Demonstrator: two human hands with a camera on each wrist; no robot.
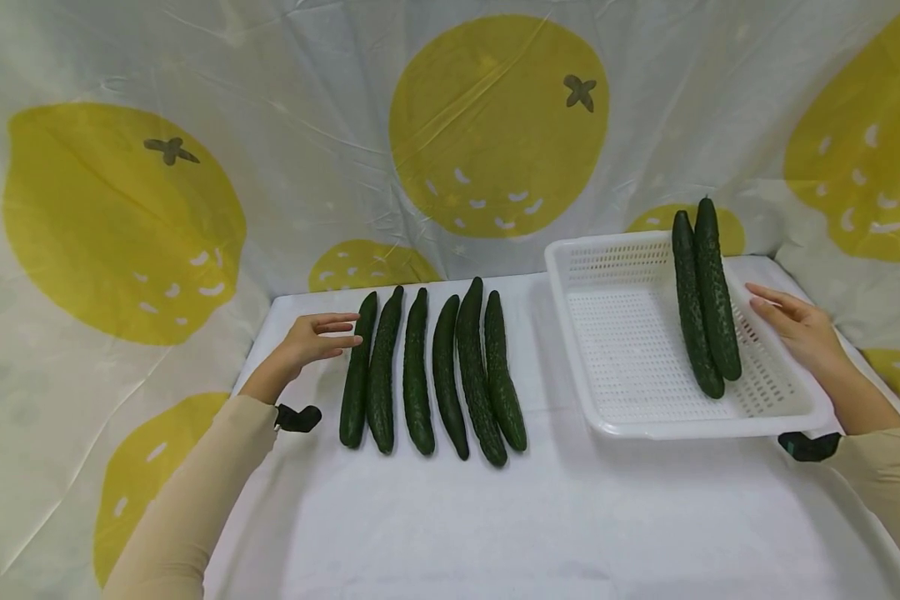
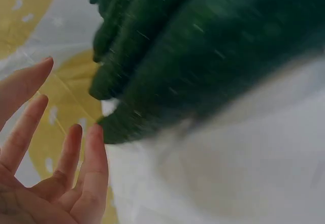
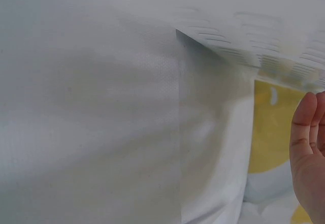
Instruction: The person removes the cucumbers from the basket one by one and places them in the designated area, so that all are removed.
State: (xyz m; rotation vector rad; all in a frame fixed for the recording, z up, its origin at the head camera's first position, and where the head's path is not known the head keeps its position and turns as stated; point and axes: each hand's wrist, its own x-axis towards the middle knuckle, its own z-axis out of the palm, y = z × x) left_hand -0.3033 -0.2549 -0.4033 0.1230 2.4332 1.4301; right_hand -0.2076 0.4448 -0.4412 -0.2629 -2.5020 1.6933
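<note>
My left hand (image 1: 318, 337) has its fingers extended toward the leftmost dark green cucumber (image 1: 357, 379); whether the fingertips touch it I cannot tell. In the left wrist view the spread fingers (image 2: 94, 168) appear beside that cucumber's tip, holding nothing. Several cucumbers (image 1: 417, 375) lie side by side on the white-covered table. To the right stands a white perforated plastic basket (image 1: 618, 342). Two cucumbers (image 1: 712, 292) lean together inside it near the right side. My right hand (image 1: 798, 329), fingers fairly straight, is at the basket's right rim; contact is unclear.
A white tablecloth (image 1: 435, 525) covers the table. Behind and at both sides hangs a pale curtain (image 1: 322, 125) printed with yellow lemons. Dark wrist straps (image 1: 298, 418) show at both cuffs.
</note>
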